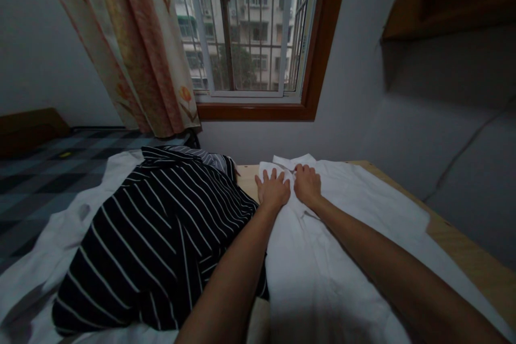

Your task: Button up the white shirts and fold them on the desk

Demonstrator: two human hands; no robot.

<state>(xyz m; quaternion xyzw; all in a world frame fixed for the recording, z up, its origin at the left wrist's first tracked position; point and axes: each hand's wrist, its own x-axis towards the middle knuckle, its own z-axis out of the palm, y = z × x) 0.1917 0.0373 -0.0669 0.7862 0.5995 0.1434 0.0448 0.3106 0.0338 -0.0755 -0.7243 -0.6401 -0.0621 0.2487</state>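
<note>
A white shirt (363,199) lies spread on a wooden tabletop, its collar end toward the window. My left hand (273,188) rests on the shirt's upper left part, fingers spread and lying flat. Close beside it, my right hand (307,184) has its fingers curled and pressed together on the cloth near the collar, gripping the shirt's front edge. Folds run down the front of the shirt from between the two hands. Left of my forearm, a black garment with white stripes (161,226) lies in a loose heap.
More white cloth (52,247) lies under and beside the striped garment. At the left is a bed with a dark checked cover (40,188). A flowered curtain (145,48) hangs by the barred window (250,32). The wooden tabletop (463,247) shows along the right wall, below a brown shelf (451,5).
</note>
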